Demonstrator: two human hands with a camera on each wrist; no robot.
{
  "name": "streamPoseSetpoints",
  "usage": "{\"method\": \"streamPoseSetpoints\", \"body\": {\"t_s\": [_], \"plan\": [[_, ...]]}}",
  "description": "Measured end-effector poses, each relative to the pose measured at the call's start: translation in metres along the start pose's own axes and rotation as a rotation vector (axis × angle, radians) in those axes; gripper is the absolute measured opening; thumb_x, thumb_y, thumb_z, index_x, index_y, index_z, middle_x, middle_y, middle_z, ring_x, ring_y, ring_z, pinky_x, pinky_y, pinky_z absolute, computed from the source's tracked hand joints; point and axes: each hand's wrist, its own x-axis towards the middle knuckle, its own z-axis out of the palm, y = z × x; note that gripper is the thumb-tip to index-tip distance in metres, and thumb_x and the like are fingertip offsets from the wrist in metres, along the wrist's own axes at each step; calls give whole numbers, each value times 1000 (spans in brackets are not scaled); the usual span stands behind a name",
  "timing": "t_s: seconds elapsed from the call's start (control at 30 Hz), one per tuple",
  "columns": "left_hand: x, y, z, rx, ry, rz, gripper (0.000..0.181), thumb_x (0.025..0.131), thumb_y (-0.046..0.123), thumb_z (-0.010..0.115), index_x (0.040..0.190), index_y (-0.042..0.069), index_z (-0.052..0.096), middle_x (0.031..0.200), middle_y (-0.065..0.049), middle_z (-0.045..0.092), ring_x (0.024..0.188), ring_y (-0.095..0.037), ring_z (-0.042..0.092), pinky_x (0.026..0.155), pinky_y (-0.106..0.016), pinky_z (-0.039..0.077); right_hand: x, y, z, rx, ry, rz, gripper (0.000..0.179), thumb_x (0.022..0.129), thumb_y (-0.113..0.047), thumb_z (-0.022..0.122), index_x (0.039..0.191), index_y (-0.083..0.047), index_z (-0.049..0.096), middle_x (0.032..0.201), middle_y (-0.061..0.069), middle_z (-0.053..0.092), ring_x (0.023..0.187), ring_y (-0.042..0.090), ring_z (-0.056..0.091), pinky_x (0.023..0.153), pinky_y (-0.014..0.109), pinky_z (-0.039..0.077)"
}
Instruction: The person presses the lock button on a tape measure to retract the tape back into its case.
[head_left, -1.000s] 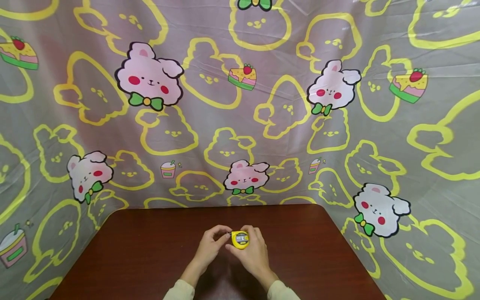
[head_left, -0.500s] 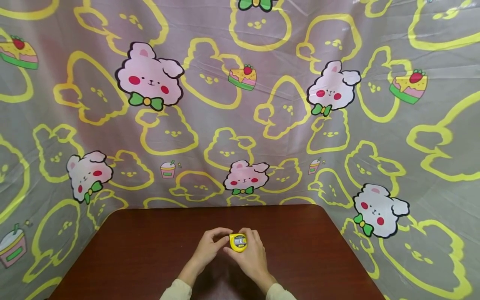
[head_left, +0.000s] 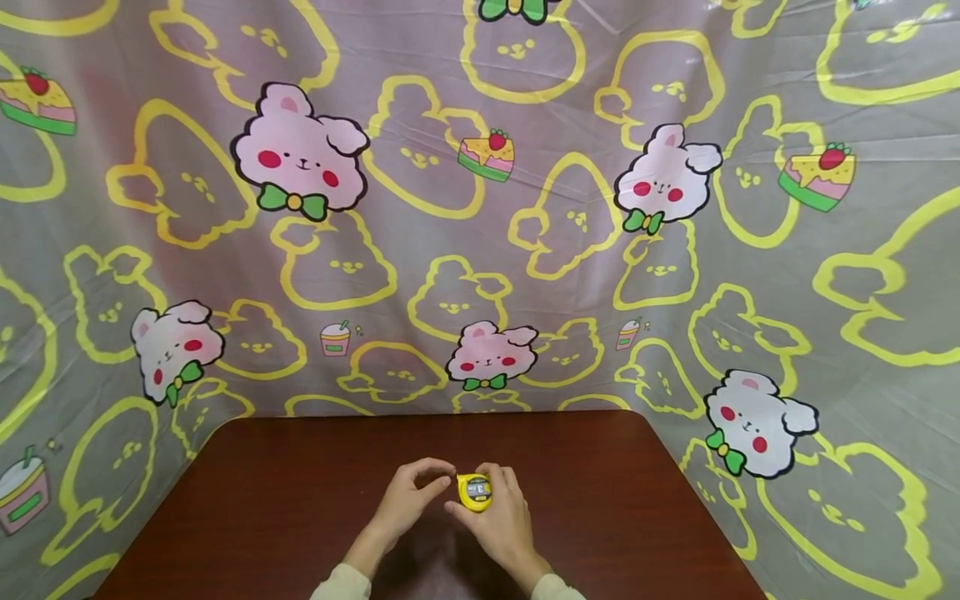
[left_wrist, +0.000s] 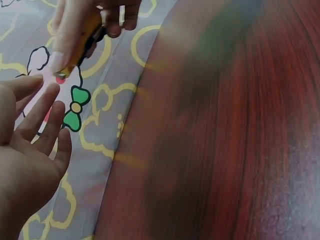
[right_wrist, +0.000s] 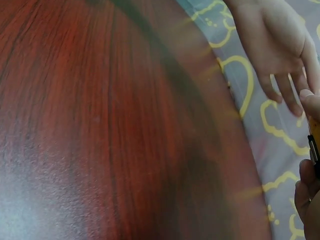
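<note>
A yellow tape measure (head_left: 474, 492) with a dark label is held up over the table, its face toward the head camera. My right hand (head_left: 501, 518) grips its case, thumb on the near side and fingers over the far side. Just left of the case is my left hand (head_left: 405, 498), with thumb and forefinger apart. In the left wrist view, the fingers of the left hand (left_wrist: 35, 155) are loosely extended, a short gap from the metal end hook (left_wrist: 61, 75). The right wrist view shows only a sliver of the tape measure (right_wrist: 314, 137) at the edge.
A dark red-brown wooden table (head_left: 300, 500) with rounded far corners lies under both hands. Around its back and sides hangs a grey curtain (head_left: 420, 242) printed with yellow outlines and rabbit faces.
A second ago the left fingers were at the tape's end, slightly out from the case. That gap closed, and the left hand has since moved off leftward. The right hand shifted slightly nearer.
</note>
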Motion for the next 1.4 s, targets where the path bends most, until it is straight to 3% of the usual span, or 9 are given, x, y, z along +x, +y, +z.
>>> {"method": "streamPoseSetpoints", "body": {"t_s": [0.2, 0.47, 0.8, 0.93, 1.17, 1.4], "plan": [[-5, -1, -6, -21, 30, 0, 12, 97, 12, 74, 109, 10, 75, 111, -11, 72, 109, -25, 63, 93, -40, 47, -6, 13, 9, -57, 41, 1, 64, 68, -48, 96, 113, -19, 62, 98, -4, 53, 74, 15, 57, 62, 35, 47], [-8, -3, -5, -48, 59, -19, 14, 95, 12, 77, 107, 8, 74, 108, -6, 72, 106, -25, 65, 87, -33, 50, -19, 28, 31, -161, 39, 6, 66, 67, -54, 95, 112, -20, 61, 97, -2, 54, 77, 20, 60, 63, 39, 50], [-9, -9, -4, -51, 50, -41, 17, 94, 14, 78, 107, 5, 73, 106, -9, 72, 103, -33, 66, 83, -31, 52, -30, 41, 45, -282, 35, 29, 65, 65, -58, 93, 108, -21, 61, 95, -2, 55, 82, 21, 51, 67, 39, 38], [-11, -12, -5, -33, 53, -58, 17, 94, 16, 79, 107, 6, 73, 105, -7, 72, 104, -34, 66, 83, -31, 51, -32, 43, 48, -311, 17, 22, 66, 65, -60, 92, 109, -20, 62, 94, -1, 55, 84, 22, 51, 69, 40, 39], [-14, -16, -7, -7, 49, -64, 16, 94, 15, 78, 107, 7, 73, 109, -15, 71, 104, -34, 65, 83, -32, 50, -36, 43, 52, -358, -9, 7, 71, 63, -61, 92, 111, -19, 62, 97, 1, 55, 88, 25, 52, 72, 44, 39], [-17, -17, -5, -24, 69, -73, 18, 93, 16, 79, 108, 8, 73, 109, -14, 71, 103, -26, 65, 84, -35, 50, -35, 39, 52, -365, 9, -1, 74, 61, -59, 94, 113, -18, 62, 95, 3, 56, 87, 28, 51, 72, 45, 40]]}}
